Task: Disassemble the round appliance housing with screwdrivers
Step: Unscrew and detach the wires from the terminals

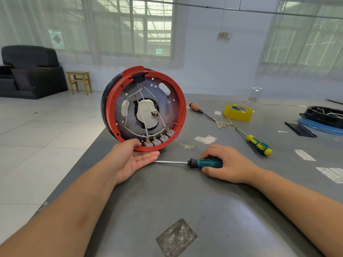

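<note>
The round housing [182, 108], red-rimmed with a black outer wall, stands on edge on the grey table [185, 201], its open inside facing me with white wires and several grey terminal blocks. My left hand [135, 160] holds its bottom rim, thumb over the red edge and palm underneath. My right hand [226, 164] lies on the table with fingers curled round the handle of a teal-and-black screwdriver [206, 162]. Its shaft lies flat and points left toward my left palm.
A wooden-handled screwdriver [199, 110], a yellow-green screwdriver [258, 144], a roll of yellow tape [238, 112] and loose wires [223, 124] lie at the right. A black part on a blue lid [323, 123] sits at the far right. The table's left edge drops to a tiled floor.
</note>
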